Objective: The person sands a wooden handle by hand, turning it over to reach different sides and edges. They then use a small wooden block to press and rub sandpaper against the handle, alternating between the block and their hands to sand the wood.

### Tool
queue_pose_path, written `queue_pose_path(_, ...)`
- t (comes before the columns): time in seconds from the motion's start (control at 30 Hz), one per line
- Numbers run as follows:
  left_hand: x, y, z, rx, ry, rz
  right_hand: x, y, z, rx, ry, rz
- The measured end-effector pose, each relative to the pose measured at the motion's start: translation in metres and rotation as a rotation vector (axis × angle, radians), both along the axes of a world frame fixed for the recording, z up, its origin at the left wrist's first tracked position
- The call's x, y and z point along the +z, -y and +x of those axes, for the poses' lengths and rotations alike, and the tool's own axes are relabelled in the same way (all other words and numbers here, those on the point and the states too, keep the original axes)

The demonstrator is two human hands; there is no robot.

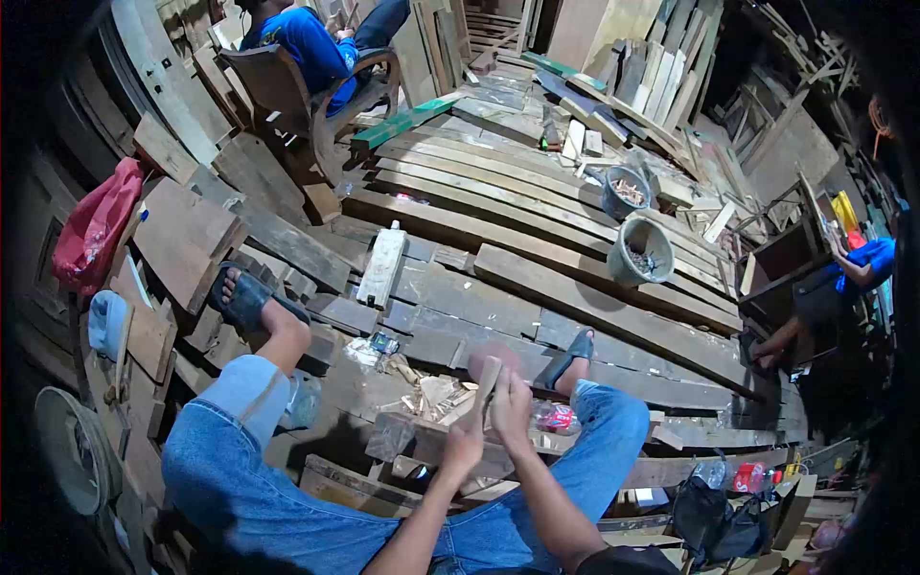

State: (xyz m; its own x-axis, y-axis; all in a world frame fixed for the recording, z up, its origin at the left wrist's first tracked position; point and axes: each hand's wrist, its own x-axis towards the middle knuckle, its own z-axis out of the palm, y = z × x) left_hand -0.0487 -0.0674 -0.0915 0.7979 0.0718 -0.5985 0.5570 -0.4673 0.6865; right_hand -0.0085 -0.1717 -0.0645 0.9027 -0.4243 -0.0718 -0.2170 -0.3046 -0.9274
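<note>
In front of my lap, my left hand (464, 443) is closed around the lower part of a narrow wooden piece (490, 373), which points away from me. My right hand (511, 410) is closed against the right side of the same piece, close beside the left. Just beyond the fingertips is a round reddish-brown disc (506, 356), which the wooden piece overlaps in this view. Pale wood chips (436, 395) lie scattered to the left of the hands. A plastic bottle with a red label (556, 418) lies to the right, by my leg.
A white bar-shaped block (383, 266) lies on the plank floor (431, 297). Two buckets, one grey (640, 251) and one with wood bits (625, 192), stand ahead right. A seated person in blue (305, 46) is at upper left; another person's arm (853, 264) shows at right.
</note>
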Motion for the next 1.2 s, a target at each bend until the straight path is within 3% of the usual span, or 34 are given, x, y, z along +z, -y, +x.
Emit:
queue_pose_path(0.1,0.004,-0.009,0.007,-0.033,-0.01,-0.068,-0.027,-0.006,-0.012,0.048,0.061,0.089)
queue_pose_path(0.13,0.005,-0.015,0.011,-0.015,-0.005,-0.08,-0.047,-0.01,-0.027,0.107,-0.085,-0.025)
queue_pose_path(0.17,0.004,-0.019,0.013,0.004,-0.002,-0.092,-0.052,-0.02,-0.035,0.122,0.054,0.027)
queue_pose_path(0.2,-0.008,-0.018,0.007,0.117,0.008,-0.176,-0.054,-0.018,-0.034,0.131,-0.017,0.046)
queue_pose_path(0.23,-0.014,-0.013,0.002,0.108,0.062,-0.12,-0.049,-0.016,-0.031,0.142,-0.091,0.067)
queue_pose_path(0.3,-0.025,-0.001,-0.006,0.092,0.169,-0.008,-0.034,-0.003,-0.008,0.035,0.014,0.205)
queue_pose_path(0.43,-0.024,-0.012,0.006,0.144,0.085,-0.11,-0.031,-0.015,-0.024,0.066,-0.046,-0.047)
queue_pose_path(0.47,-0.033,-0.02,0.009,0.124,-0.005,-0.147,-0.027,-0.017,-0.034,0.135,-0.234,-0.05)
queue_pose_path(0.57,0.004,-0.014,0.008,0.162,0.03,-0.106,-0.047,-0.012,-0.025,0.124,0.007,0.001)
queue_pose_path(0.63,-0.007,-0.001,-0.003,0.128,0.085,-0.045,-0.014,-0.002,-0.004,-0.012,-0.038,0.109)
queue_pose_path(0.77,-0.017,-0.009,0.004,0.131,0.09,-0.171,-0.043,-0.012,-0.026,0.043,0.034,-0.004)
queue_pose_path(0.8,0.014,-0.014,0.01,0.129,0.06,-0.061,-0.054,-0.017,-0.036,0.052,0.015,-0.079)
queue_pose_path(0.9,0.018,-0.01,0.003,0.14,0.118,-0.116,-0.041,-0.01,-0.02,0.068,0.021,0.068)
queue_pose_path(0.93,0.004,0.0,-0.007,0.156,0.198,-0.04,-0.037,-0.004,-0.007,-0.001,-0.01,0.249)
queue_pose_path(0.97,-0.01,0.008,-0.015,0.17,0.283,0.035,0.0,-0.006,-0.001,-0.035,-0.054,0.199)
queue_pose_path(1.0,0.017,0.007,-0.011,0.137,0.217,-0.021,-0.007,-0.007,-0.003,-0.027,-0.061,0.152)
queue_pose_path(1.07,0.005,-0.005,0.0,0.116,0.121,-0.082,-0.028,-0.018,-0.016,-0.022,0.022,0.118)
queue_pose_path(1.1,0.0,-0.01,0.004,0.105,0.07,-0.113,-0.034,-0.018,-0.027,0.078,-0.166,0.044)
queue_pose_path(1.13,0.015,-0.012,0.006,0.197,0.176,-0.287,-0.034,-0.024,-0.034,0.105,-0.099,0.059)
queue_pose_path(1.2,-0.015,-0.011,0.002,0.17,0.147,-0.161,-0.037,-0.025,-0.031,0.139,-0.014,0.077)
